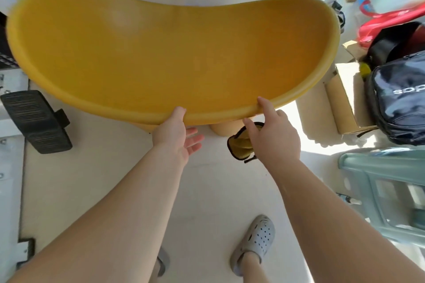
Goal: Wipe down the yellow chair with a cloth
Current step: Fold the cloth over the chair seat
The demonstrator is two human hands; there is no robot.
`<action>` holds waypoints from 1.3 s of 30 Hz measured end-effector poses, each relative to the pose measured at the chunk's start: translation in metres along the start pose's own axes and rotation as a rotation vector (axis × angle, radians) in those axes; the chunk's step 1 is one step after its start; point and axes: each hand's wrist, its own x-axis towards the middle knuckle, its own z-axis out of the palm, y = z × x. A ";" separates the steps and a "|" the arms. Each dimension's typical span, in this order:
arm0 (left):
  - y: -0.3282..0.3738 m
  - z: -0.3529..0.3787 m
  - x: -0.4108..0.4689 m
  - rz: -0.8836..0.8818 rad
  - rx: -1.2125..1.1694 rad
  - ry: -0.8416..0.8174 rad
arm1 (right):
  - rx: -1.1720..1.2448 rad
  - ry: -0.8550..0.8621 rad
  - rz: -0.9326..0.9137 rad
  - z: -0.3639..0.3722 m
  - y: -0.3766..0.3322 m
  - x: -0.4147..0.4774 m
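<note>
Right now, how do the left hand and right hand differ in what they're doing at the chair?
The left hand is bare, thumb on the yellow chair rim, fingers spread open beneath. The right hand touches the rim further right and appears to hold a yellow cloth under its palm. Both are at the chair's near edge.

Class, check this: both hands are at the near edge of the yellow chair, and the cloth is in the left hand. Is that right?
Not quite. The head view shows the cloth in the right hand, not the left hand. Both hands are indeed at the near edge of the yellow chair.
</note>
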 end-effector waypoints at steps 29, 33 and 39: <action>0.038 -0.125 0.022 0.210 0.576 0.014 | -0.195 -0.660 -0.164 0.043 -0.085 -0.158; 0.035 -0.132 0.015 0.362 0.581 -0.047 | -0.067 -0.765 -0.182 0.042 -0.099 -0.149; -0.038 -0.146 -0.030 0.333 0.483 0.154 | -0.285 -0.431 -0.435 0.028 -0.138 -0.074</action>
